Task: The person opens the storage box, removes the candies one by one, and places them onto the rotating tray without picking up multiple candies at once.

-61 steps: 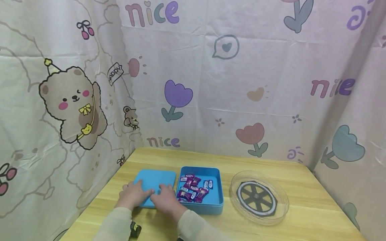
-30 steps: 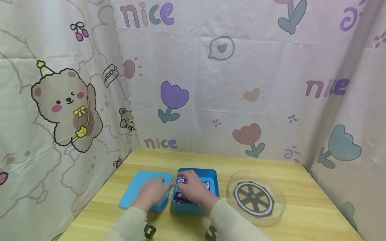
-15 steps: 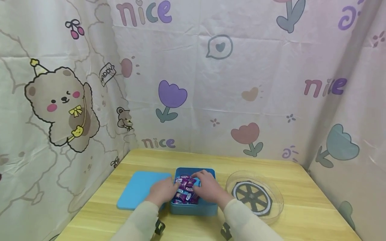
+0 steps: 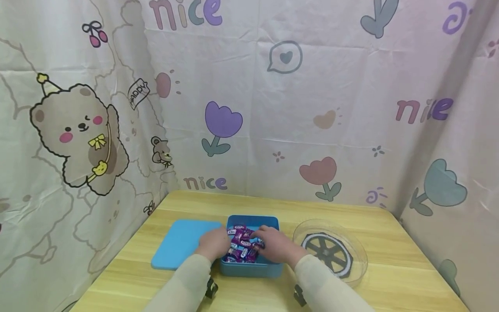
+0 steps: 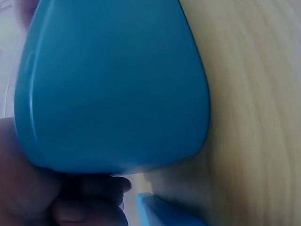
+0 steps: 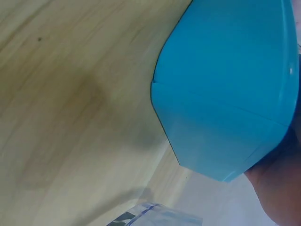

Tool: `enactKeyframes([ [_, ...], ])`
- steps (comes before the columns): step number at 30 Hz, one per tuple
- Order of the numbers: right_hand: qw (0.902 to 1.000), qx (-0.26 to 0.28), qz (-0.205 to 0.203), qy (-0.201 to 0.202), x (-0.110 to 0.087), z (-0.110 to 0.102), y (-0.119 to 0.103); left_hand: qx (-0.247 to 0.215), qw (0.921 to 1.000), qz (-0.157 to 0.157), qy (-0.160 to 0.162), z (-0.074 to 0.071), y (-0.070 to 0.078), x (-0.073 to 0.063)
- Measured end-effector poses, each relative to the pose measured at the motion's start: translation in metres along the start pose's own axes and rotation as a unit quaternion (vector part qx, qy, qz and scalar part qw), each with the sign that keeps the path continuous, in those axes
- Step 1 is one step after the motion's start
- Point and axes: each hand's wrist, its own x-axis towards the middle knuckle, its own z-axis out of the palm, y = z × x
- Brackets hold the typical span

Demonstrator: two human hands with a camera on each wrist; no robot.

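Note:
A blue box [image 4: 251, 271] stands on the table with several purple-wrapped candies [image 4: 243, 242] inside, mostly on its left side. My left hand [image 4: 214, 243] holds the box's left wall, and its curled fingers show beneath the box's outer side in the left wrist view. Inside the box on the right, my right hand [image 4: 277, 246] pinches a candy between thumb and fingers; the hand hides part of the box floor. A flat blue lid [image 4: 183, 245] lies left of the box, partly behind the left hand.
To the right of the box sits a clear round dish [image 4: 360, 266] with a dark spoked pattern, partly behind the right sleeve [image 4: 323, 279]. Printed cloth [image 4: 257, 173] hangs behind the wooden table [image 4: 323, 209] and at both sides.
Both hands have gone from the lid to the box. The right hand reached among the candies, then shifted to the box's right side, while the left came to its left wall.

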Motion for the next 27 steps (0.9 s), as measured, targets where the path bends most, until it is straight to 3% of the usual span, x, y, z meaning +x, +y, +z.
enactKeyframes([
  [13,0.9941,-0.076,-0.066,-0.040,0.009,0.009,0.005,0.023,0.9996,-0.002,-0.018,0.002,0.008,-0.001],
  [27,0.9861,-0.139,-0.091,-0.013,0.009,0.012,0.004,0.028,0.9994,-0.003,-0.020,0.005,0.005,-0.001],
])
